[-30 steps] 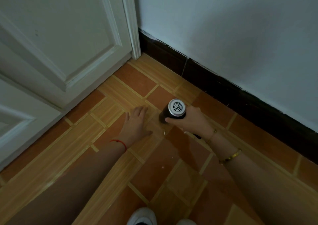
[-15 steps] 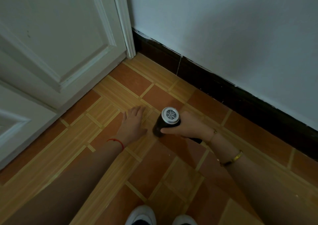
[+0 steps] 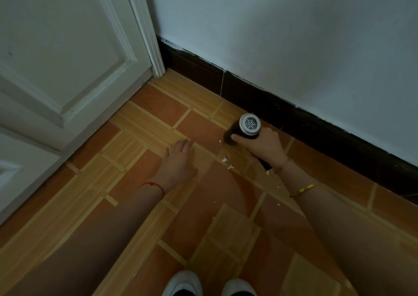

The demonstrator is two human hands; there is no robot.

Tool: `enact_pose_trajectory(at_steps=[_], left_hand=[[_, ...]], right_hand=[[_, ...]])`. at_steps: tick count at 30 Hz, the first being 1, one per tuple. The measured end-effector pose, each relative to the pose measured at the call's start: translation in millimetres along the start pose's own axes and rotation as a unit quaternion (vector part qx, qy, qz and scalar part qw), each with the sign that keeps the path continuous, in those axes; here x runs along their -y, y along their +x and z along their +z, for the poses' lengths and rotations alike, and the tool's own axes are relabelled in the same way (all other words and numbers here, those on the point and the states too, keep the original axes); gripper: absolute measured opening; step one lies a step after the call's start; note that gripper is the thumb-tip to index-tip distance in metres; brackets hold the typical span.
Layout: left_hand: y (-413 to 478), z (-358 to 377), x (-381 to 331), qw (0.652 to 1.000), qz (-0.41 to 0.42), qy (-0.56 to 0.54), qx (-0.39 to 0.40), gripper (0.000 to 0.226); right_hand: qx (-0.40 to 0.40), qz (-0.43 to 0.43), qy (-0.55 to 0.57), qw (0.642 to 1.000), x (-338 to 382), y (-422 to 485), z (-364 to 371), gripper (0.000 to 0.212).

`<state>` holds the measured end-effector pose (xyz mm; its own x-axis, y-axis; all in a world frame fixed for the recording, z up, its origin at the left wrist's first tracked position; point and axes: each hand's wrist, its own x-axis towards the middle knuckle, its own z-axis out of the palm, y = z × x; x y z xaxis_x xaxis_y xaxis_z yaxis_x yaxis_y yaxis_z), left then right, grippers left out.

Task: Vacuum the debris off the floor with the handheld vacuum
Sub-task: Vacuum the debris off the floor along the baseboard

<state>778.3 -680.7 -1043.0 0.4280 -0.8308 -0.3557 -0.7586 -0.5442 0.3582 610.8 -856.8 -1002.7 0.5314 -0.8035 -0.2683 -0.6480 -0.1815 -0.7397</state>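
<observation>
My right hand (image 3: 264, 147) grips a black handheld vacuum (image 3: 245, 127) with a silver grilled rear end facing the camera; its nozzle points down at the tiled floor near the dark skirting. Small white bits of debris (image 3: 226, 162) lie on the floor just left of and below the vacuum, with a few more specks (image 3: 278, 204) nearer to me. My left hand (image 3: 178, 162) rests flat on the floor, fingers spread, to the left of the debris, holding nothing.
A white panelled door (image 3: 67, 53) and its frame fill the left. A pale wall with a dark skirting board (image 3: 316, 128) runs along the right. My white shoes (image 3: 183, 284) show at the bottom edge.
My right hand has carried the vacuum to the right and further away, closer to the skirting. White debris that was under the vacuum now lies uncovered. The left hand stays flat on the floor.
</observation>
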Motion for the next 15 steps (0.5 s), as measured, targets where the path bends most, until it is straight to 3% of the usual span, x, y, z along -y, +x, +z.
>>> enact_pose_trajectory(at_steps=[6, 11, 15], left_hand=[[6.5, 7.6, -8.9, 1.0, 0.018, 0.0, 0.013, 0.1], [8.4, 14.7, -12.2, 0.999, 0.024, 0.003, 0.024, 0.101], [9.7, 15.1, -14.8, 0.999, 0.023, 0.007, 0.03, 0.099]], right_hand=[[0.098, -0.011, -0.005, 0.995, 1.9, 3.0, 2.0, 0.034], [0.045, -0.068, -0.071, 0.994, 2.3, 7.6, 10.0, 0.06], [0.132, -0.062, -0.084, 0.986, 12.2, 8.8, -0.3, 0.053]])
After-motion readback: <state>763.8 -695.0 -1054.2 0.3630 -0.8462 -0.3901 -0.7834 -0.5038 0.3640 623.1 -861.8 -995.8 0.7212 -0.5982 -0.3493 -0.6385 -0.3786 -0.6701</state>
